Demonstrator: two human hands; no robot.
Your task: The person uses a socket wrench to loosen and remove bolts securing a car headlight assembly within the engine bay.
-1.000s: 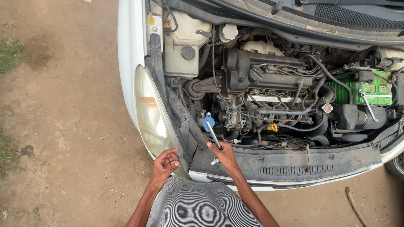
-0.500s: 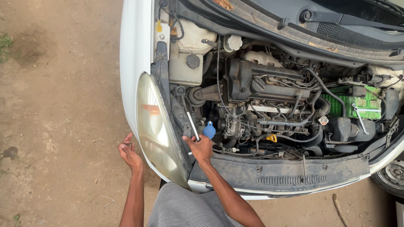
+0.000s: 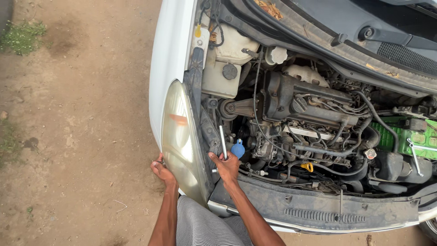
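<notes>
The wrench stands upright in our right hand, gripped low; our left hand cups the headlight.

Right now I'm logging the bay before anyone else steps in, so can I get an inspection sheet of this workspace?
Surface: open engine bay of a white car, dusty.
Job's things: metal wrench, headlight.
Clutter: dry leaves under the raised hood.
Hands: right hand grips the wrench beside a blue cap; left hand on the headlight's outer edge.
Cables: black hoses across the engine; green battery.
Surroundings: bare dirt ground, grass patch.
</notes>
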